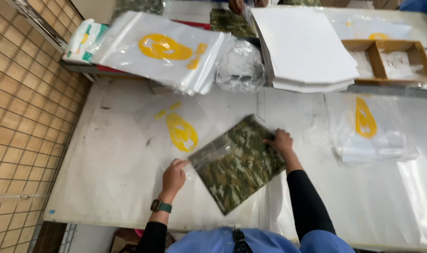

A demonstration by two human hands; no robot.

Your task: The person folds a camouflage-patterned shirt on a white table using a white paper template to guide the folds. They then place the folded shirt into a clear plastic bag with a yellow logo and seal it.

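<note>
A folded camouflage garment (237, 166) lies tilted on the white table (110, 154), its upper left part inside the mouth of a clear plastic bag with a yellow print (180, 132). My left hand (174, 175) pinches the bag's open edge at the garment's left corner. My right hand (280, 140) presses on the garment's right edge, fingers bent over it. A watch sits on my left wrist.
A stack of clear printed bags (162, 49) and a stack of white cardboard sheets (302, 47) lie at the back. A brown cardboard tray (387, 61) stands at the back right. More clear bags (370, 136) lie to the right. Another person's hand (237, 5) shows at the top.
</note>
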